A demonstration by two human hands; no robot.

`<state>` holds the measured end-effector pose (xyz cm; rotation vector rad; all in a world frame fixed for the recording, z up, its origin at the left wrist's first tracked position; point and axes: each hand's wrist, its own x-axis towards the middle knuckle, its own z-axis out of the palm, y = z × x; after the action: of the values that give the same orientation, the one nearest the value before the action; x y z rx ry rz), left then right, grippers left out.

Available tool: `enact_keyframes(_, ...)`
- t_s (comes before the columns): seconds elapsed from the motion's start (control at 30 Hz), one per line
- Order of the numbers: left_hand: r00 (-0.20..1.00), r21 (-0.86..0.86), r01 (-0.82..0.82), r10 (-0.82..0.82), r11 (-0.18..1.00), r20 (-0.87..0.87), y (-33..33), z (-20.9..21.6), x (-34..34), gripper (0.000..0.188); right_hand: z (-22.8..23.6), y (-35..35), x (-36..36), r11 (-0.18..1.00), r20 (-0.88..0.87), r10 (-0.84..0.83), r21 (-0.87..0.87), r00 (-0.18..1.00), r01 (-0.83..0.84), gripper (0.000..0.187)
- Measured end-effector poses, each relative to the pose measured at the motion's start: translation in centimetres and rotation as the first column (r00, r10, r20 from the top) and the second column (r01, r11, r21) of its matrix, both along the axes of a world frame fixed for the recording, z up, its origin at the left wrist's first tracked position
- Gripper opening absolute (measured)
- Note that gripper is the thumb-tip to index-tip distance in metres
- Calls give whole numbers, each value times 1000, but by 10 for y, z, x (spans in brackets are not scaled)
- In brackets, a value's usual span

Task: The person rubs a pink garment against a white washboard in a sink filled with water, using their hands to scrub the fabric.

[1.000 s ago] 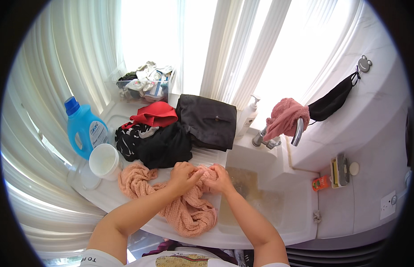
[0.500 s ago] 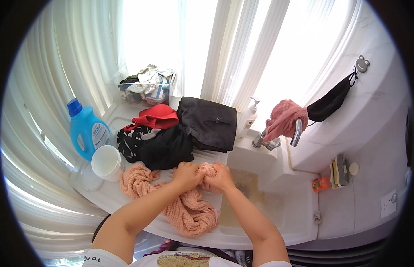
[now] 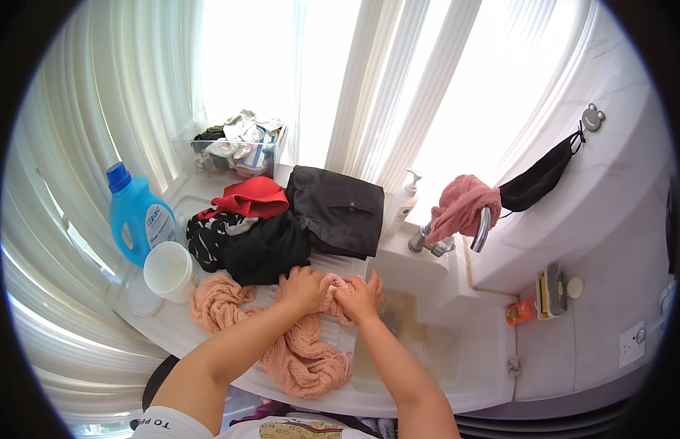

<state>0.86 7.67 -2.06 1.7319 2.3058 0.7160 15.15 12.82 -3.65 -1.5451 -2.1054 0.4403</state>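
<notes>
A peach-pink cloth with a bumpy knit texture lies in a long, bunched heap across the white washboard area. My left hand is closed over its upper part, beside a pile of black clothes. Close by on the right, my right hand pinches the end of the same cloth at the edge of the sink basin, a few of its fingers lifted. A short stretch of cloth shows between the two hands. Cloudy brownish water lies in the basin.
Left of the cloth stand a white tub and a blue detergent bottle. Behind are a red garment, folded dark grey clothing, a clear bin of clothes and a pump bottle. A pink towel drapes the faucet.
My hands have moved slightly apart, and more of the peach-pink cloth shows between them. Some fingers of my right hand have lifted. The whole view has shifted a little.
</notes>
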Motion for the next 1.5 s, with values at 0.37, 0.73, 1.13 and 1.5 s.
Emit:
enact_keyframes(0.37,946,82,173,-189,981,265,-12,-17,-13,28,-46,-6,18,888,-178,404,311,897,-338,36)
enact_keyframes(0.73,759,175,650,-640,739,-120,-84,17,-23,31,-16,-70,45,801,-274,598,224,753,-555,43)
enact_keyframes(1.13,932,135,287,-309,948,188,-51,-3,-12,44,-3,-22,34,870,-218,493,138,843,-473,57)
enact_keyframes(1.5,861,334,506,-488,795,-143,-45,3,3,24,-24,-47,32,749,-141,597,450,790,-486,59)
